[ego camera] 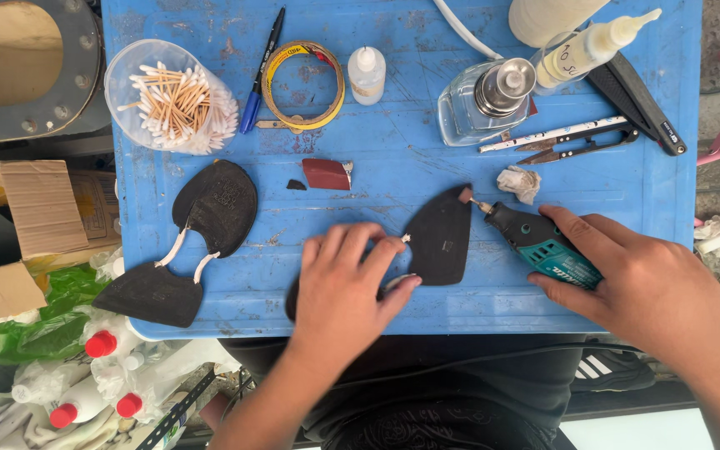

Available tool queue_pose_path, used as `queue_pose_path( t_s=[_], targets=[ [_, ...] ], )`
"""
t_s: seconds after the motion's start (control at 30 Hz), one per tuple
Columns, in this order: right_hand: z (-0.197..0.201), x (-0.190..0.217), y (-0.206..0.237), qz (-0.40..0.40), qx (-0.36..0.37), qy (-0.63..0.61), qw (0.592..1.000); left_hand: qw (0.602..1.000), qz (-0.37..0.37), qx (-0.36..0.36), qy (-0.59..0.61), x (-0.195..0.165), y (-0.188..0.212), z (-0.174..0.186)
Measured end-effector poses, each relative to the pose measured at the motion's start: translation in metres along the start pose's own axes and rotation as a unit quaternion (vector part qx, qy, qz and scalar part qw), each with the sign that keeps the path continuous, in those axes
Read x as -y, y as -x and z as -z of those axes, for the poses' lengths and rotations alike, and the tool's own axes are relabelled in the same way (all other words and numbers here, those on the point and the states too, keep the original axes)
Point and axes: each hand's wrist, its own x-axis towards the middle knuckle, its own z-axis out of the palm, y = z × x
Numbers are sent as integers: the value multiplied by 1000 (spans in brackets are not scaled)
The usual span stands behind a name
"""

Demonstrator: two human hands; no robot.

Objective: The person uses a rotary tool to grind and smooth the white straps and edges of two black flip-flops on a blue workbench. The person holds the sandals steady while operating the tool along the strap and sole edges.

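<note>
My left hand [345,279] presses flat on a black two-part shoe sole, covering its heel half; the pointed toe half [441,235] shows to the right of my fingers. My right hand [627,279] grips a small teal and black rotary tool [535,239], its grinding tip touching the upper corner of that toe half. A second black sole [193,237], two pieces joined by white strips, lies at the left of the blue tray [393,158].
On the tray stand a cup of cotton swabs [172,100], a blue pen [260,71], a tape roll [302,83], small glue bottles [367,73], a glass burner [485,100], thread snips [577,142], a sandpaper scrap [327,173]. Bottles and bags lie at lower left.
</note>
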Motion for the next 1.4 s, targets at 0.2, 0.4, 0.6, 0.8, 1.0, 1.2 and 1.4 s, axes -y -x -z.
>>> queue_pose_path(
  t_s=[0.2,0.4,0.6,0.8,1.0,1.2,1.4],
  targets=[
    [0,6,2,9,8,-2,1000,994,72,-27,-82,-33,22,-22],
    [-2,9,-8,45,-14,-7,999,994,23,2,-105,-31,26,-27],
    [-1,12,-15,57,5,33,998,994,-10,13,-104,-26,27,-30],
    [0,14,-17,103,-21,0,994,995,-14,21,-96,-24,26,-31],
    [-1,9,-22,85,-4,24,996,997,-9,23,-76,-25,24,-28],
    [-4,6,-25,96,-8,-12,995,997,-13,22,-73,-23,23,-26],
    [-4,3,-23,97,-2,-19,995,997,-14,17,-68,-22,23,-26]
  ],
)
